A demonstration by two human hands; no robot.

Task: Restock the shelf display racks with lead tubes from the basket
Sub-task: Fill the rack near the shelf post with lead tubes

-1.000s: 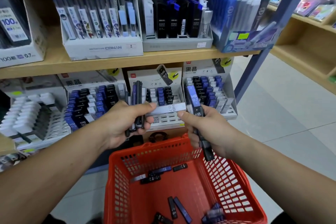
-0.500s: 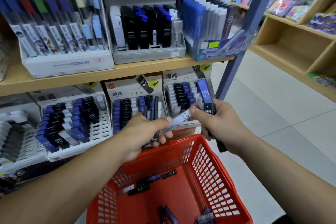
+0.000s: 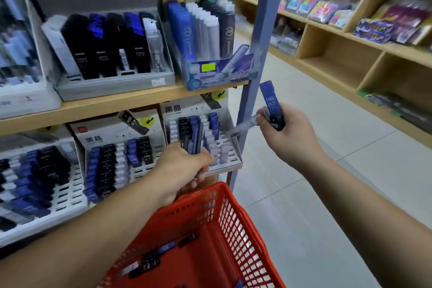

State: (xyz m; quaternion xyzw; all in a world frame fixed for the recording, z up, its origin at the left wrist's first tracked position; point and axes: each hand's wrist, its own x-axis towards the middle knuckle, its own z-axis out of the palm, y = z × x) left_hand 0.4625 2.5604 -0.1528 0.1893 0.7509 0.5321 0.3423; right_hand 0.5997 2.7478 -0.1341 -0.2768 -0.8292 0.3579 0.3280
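My left hand (image 3: pixel 184 170) grips a bunch of dark and blue lead tubes (image 3: pixel 193 140), held upright in front of the rightmost white display rack (image 3: pixel 233 159). My right hand (image 3: pixel 285 135) holds a blue HB 0.7 lead tube (image 3: pixel 271 103) upright and pinches a clear lead tube (image 3: pixel 244 126) that points left toward the rack. Below, the red basket (image 3: pixel 236 224) has a few lead tubes (image 3: pixel 152 262) lying on its bottom.
Two more white racks (image 3: pixel 70 194) with blue and black tubes stand to the left on the lower shelf. The wooden upper shelf (image 3: pixel 112 105) carries boxes of pens and leads. A blue upright post (image 3: pixel 259 54) stands just right of the rack. Tiled floor and wooden shelves lie to the right.
My right hand has pulled the clear tube away from my left hand and moved up and right. The view has swung to the right.
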